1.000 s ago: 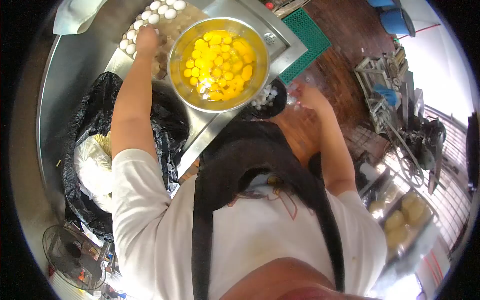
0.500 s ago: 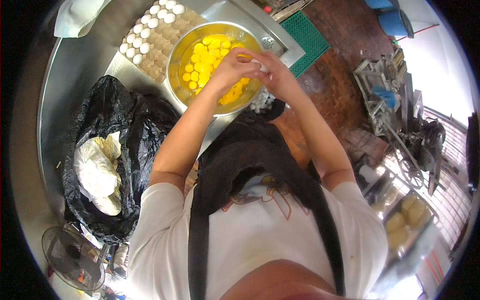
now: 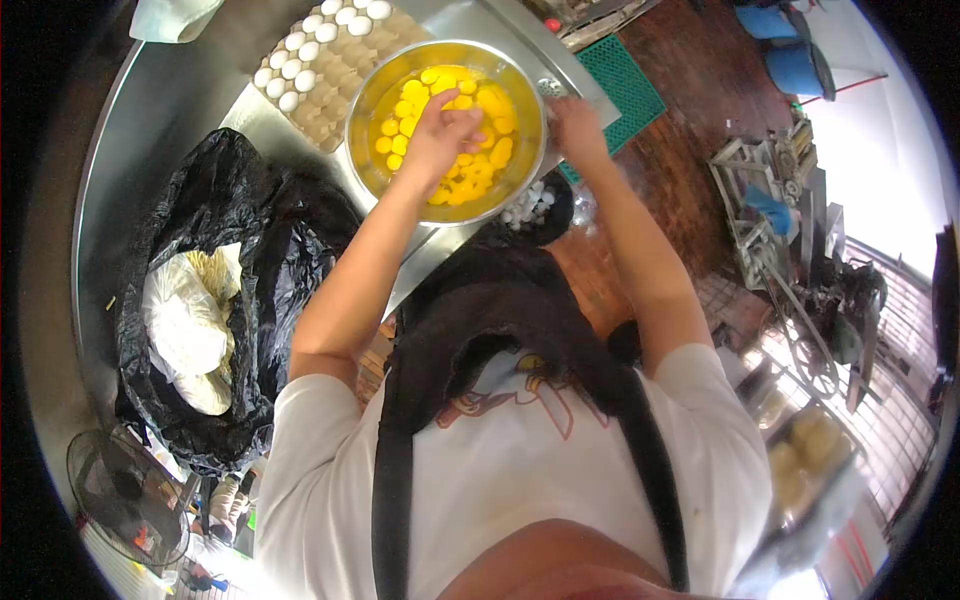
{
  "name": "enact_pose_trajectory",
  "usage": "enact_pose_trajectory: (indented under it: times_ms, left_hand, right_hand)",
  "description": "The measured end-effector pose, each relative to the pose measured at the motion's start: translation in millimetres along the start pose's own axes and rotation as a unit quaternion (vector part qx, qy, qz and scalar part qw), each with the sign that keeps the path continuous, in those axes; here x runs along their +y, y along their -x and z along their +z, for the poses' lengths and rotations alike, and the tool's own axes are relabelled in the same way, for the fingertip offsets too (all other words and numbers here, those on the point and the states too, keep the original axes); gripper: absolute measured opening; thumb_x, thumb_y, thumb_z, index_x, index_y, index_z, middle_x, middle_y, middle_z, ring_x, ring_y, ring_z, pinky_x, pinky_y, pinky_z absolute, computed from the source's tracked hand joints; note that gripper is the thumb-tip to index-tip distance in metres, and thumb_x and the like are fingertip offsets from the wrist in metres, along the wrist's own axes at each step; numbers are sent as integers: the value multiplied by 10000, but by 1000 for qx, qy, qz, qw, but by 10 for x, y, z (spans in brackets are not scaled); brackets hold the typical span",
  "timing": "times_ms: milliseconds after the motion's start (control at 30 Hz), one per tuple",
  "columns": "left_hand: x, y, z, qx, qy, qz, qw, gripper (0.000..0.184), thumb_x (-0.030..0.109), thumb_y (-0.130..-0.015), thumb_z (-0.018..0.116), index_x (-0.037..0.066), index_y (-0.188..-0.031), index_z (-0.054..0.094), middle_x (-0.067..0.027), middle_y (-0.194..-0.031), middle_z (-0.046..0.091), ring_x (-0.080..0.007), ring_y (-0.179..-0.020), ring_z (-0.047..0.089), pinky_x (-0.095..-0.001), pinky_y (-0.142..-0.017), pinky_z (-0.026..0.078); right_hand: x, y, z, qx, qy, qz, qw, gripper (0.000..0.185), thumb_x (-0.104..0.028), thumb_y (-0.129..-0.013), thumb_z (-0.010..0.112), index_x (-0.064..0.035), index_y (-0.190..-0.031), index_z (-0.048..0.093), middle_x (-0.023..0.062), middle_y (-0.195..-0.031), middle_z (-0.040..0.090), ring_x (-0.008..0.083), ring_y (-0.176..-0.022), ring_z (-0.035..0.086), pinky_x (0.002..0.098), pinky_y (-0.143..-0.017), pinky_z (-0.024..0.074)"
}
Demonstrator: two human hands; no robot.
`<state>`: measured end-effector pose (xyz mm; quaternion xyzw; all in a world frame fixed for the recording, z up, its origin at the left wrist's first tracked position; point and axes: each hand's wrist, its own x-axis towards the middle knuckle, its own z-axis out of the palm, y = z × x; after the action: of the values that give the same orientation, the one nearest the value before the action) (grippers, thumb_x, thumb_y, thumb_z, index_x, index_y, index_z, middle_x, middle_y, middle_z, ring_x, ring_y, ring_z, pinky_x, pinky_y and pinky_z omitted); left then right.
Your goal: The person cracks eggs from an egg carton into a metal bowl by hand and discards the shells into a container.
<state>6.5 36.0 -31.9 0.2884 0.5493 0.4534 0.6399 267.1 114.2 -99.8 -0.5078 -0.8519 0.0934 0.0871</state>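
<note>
A large steel bowl [image 3: 357,150] holds many yellow egg yolks [image 3: 470,186] in clear liquid. My left hand [image 3: 445,138] hangs over the bowl, fingers apart and nothing visible in them. Just beyond the bowl's right rim is my right hand [image 3: 577,132], blurred, its fingers partly hidden. White eggs [image 3: 325,32] sit in the upper left part of a cardboard egg tray [image 3: 345,85], which lies against the bowl's left side. Below the bowl's lower right rim, white eggshells [image 3: 530,205] fill a dark container [image 3: 560,200].
Black plastic bags [image 3: 285,235] lie to the left, one holding a pale plastic bundle [image 3: 190,320]. A green mat [image 3: 625,90] is beyond the counter corner [image 3: 600,105]. A wire-caged fan [image 3: 125,495] stands lower left, blue bins [image 3: 795,68] upper right.
My hands were together over the bowl half a second ago and have since separated. The right one moved right, past the rim. The egg between them is no longer visible.
</note>
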Motion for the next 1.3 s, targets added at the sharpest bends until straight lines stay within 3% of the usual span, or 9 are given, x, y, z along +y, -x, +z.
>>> enact_pose_trajectory:
  times_ms: [133,233,333,467,567,667,833,1033,1300]
  left_hand:
    - [-42,39,-28,-47,-9,24,999,577,172,-932,693,7,-1424,442,-116,-1160,642,-179,-902,666,-299,-765,556]
    - [132,94,71,-92,-93,76,988,512,158,-905,722,0,-1358,541,-101,-1207,629,-142,-873,655,-277,-758,540]
    - [257,105,115,-117,-122,105,980,486,176,-871,756,11,-1303,607,-86,-1130,666,-116,-841,644,-265,-754,527]
    - [402,127,15,-116,-199,81,970,459,197,-849,771,28,-1258,648,-63,-955,700,-116,-807,651,-264,-745,525]
    - [343,155,-56,-83,-220,89,968,433,199,-842,771,35,-1229,668,-59,-896,707,-117,-796,654,-261,-742,524]
    - [239,172,-95,-62,-233,68,968,417,184,-839,764,32,-1217,673,-67,-910,709,-120,-789,654,-263,-742,525]
    - [201,209,-93,-41,-271,111,955,411,159,-836,742,7,-1210,665,-78,-924,717,-123,-792,658,-270,-745,535]
    - [184,256,-63,8,-321,105,941,411,141,-840,721,-8,-1217,652,-128,-956,728,-151,-792,682,-294,-728,552]
    - [65,259,-55,89,-364,204,904,340,97,-827,708,-6,-1146,651,-176,-968,727,-255,-826,719,-350,-769,578]
  right_hand:
    - [-136,-53,-331,114,-154,4,981,370,-184,-934,643,-72,-1285,609,156,-1160,624,326,-1014,634,425,-839,533]
    - [-550,-137,-923,-109,-445,184,869,436,-282,-999,607,-61,-1371,552,136,-1194,636,231,-926,664,345,-757,562]
    - [-863,-84,-1047,-153,-561,168,796,526,-355,-1013,593,-52,-1432,496,117,-1230,628,170,-915,656,292,-741,568]
    - [-1067,-69,-1112,-191,-618,166,744,526,-318,-1012,590,-49,-1450,478,111,-1234,623,195,-966,680,298,-769,581]
    - [-1022,-44,-967,-212,-605,58,765,522,-264,-996,595,-50,-1456,471,116,-1220,634,203,-940,691,297,-776,583]
    - [-1022,-47,-856,-222,-515,49,827,528,-245,-966,606,-32,-1434,486,157,-1121,679,199,-894,702,318,-785,580]
    - [-1160,-73,-878,-154,-368,-4,917,512,-262,-889,667,-18,-1330,577,218,-1000,705,294,-895,710,385,-804,561]
    - [-1222,-77,-702,-114,-338,-7,934,461,-249,-843,679,-12,-1235,638,220,-1019,703,370,-916,690,422,-805,554]
    - [-1245,-73,-495,-26,-299,-51,952,449,-170,-826,664,-53,-1258,636,209,-988,691,397,-911,663,449,-850,533]
